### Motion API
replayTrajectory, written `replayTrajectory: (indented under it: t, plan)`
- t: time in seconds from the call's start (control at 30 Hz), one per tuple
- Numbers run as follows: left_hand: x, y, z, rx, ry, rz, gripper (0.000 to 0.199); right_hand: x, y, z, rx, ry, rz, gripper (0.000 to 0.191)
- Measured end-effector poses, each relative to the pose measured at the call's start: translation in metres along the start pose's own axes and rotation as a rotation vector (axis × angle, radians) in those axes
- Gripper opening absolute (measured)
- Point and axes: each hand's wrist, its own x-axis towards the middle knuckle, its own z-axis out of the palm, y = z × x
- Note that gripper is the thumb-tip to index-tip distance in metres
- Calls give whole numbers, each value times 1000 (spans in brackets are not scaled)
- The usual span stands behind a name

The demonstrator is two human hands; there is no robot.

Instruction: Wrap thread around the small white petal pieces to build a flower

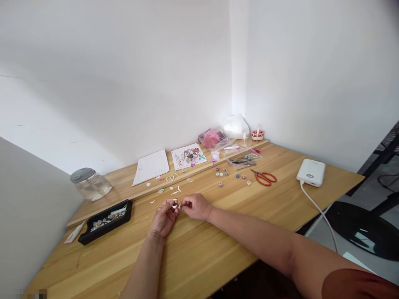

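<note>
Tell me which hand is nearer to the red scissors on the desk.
Right. The right hand sits on the desk left of and below the red scissors. The left hand is beside it, farther from them. Both pinch a small white piece together.

Tiny white piece between hands too small to identify; black tray contents indistinct.

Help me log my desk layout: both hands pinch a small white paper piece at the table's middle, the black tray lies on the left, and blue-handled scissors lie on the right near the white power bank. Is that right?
One detail is off: the scissors have red handles, not blue, as the head view shows. The left hand and right hand do pinch the white paper piece, the black tray lies left, and the power bank sits right.
</note>
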Motion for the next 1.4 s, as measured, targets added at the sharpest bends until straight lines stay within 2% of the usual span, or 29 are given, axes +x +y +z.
replayTrajectory:
  t: [0.37, 0.67, 0.93, 1.2, 1.4]
  plan:
    - [2, 0, -5, -1, 3, 10, 17, -5, -3, -7, -152, -77, -96, 8]
    - [4, 1, -7, -75, 64, 13, 8, -3, 9, -33, -194, -88, -31, 10]
    - [4, 3, -2, -144, 156, 23, 8, -2, 7, -37, -183, -130, -32, 14]
    - [2, 5, 1, -195, 173, 54, 8, 1, 14, -43, -137, -213, -24, 14]
    - [1, 5, 1, -201, 194, 66, 6, -5, 9, -55, -228, -232, -78, 10]
